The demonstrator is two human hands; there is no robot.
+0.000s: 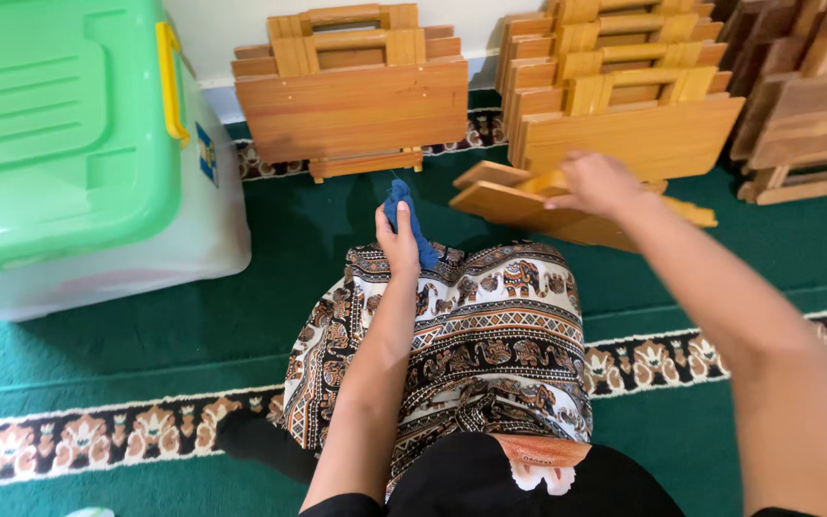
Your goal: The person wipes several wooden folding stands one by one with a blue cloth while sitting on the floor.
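Landmark: the patterned-trouser knee at frame centre.

Far left of knee: big translucent plastic storage bin on the green carpet, with a green snap-on lid and a yellow latch on the lid's right edge. Small blue rectangular label on the bin wall just under the latch; print too small to read.

Above-left of knee: stack of folded light-wood tables leaning on the white wall.

At the knee's top edge: left hand, fingers curled shut around a crumpled blue cloth. Cloth sticks out above the hand and trails down onto the trouser fabric.

Above-right of knee: right hand, blurred, palm down, fingers loosely bent over a folded light-wood table lying tilted on the carpet. It's touching the table's top edge; can't tell if it actually grips.

Behind that: second stack of folded tables. Far right: darker wood stack.
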